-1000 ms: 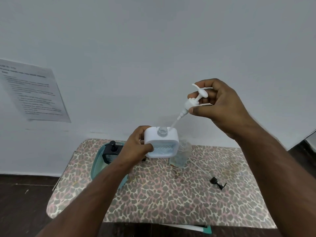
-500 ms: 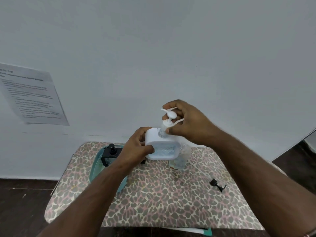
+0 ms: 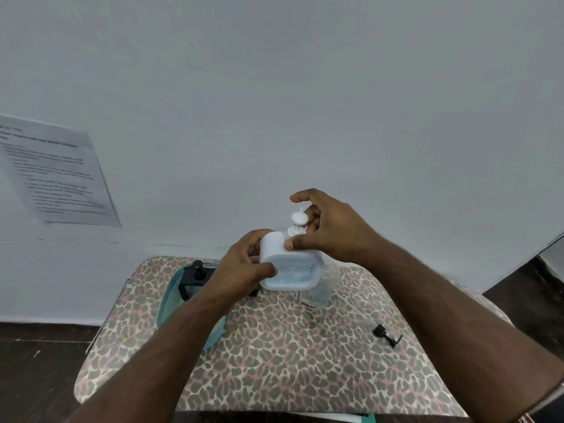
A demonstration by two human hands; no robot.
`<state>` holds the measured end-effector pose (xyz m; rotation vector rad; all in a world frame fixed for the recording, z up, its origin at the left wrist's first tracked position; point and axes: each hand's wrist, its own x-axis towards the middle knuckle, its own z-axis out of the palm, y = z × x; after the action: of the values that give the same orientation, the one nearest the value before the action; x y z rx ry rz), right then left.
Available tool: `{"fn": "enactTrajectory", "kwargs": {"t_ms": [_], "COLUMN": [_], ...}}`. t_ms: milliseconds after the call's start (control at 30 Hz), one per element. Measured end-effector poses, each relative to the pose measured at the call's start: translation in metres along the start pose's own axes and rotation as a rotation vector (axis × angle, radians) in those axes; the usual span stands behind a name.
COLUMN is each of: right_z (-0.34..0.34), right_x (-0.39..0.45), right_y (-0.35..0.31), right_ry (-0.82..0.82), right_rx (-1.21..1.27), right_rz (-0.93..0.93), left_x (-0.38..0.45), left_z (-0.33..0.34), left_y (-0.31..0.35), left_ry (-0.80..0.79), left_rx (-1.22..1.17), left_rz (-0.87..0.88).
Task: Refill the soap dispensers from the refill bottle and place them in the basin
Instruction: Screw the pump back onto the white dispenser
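Our left hand (image 3: 244,267) grips the white square plastic soap dispenser (image 3: 290,264) above the far edge of the leopard-print table (image 3: 290,361), while our right hand (image 3: 326,230) pinches its white pump (image 3: 297,224) at the neck.

The near half of the worktop (image 3: 274,370) lies open from left to right. At far left the teal basin (image 3: 166,303) holds a black dispenser (image 3: 195,280), partly hidden by the left forearm. The clear refill bottle (image 3: 320,293) stands far centre, under the raised white dispenser (image 3: 290,267). A black pump head (image 3: 386,334) lies at right. The wall (image 3: 305,102) closes the far edge.
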<state>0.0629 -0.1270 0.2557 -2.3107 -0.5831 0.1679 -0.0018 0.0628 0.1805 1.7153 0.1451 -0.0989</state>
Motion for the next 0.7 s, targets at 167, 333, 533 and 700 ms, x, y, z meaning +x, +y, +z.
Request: {"fn": "enactTrajectory", "kwargs": {"t_ms": [167,333,533,700], "right_z": [-0.005,0.006,0.0,0.006], "right_x": [-0.001,-0.005,-0.008,-0.011], "right_y": [0.01,0.009,0.014,0.013], "right_ry": [-0.083,0.052,0.024,0.039], "right_rx": [0.173,0.087,0.172,0.145], "right_rz": [0.004,0.009,-0.006,-0.032], "left_x": [-0.001,0.0,0.0,-0.001], "left_z": [0.0,0.001,0.001,-0.001], "left_y": [0.002,0.002,0.002,0.002], "left_ry": [-0.001,0.005,0.01,0.012], "left_rx": [0.0,-0.002,-0.005,-0.034], "left_rz": [0.005,0.014,0.021,0.032]}}
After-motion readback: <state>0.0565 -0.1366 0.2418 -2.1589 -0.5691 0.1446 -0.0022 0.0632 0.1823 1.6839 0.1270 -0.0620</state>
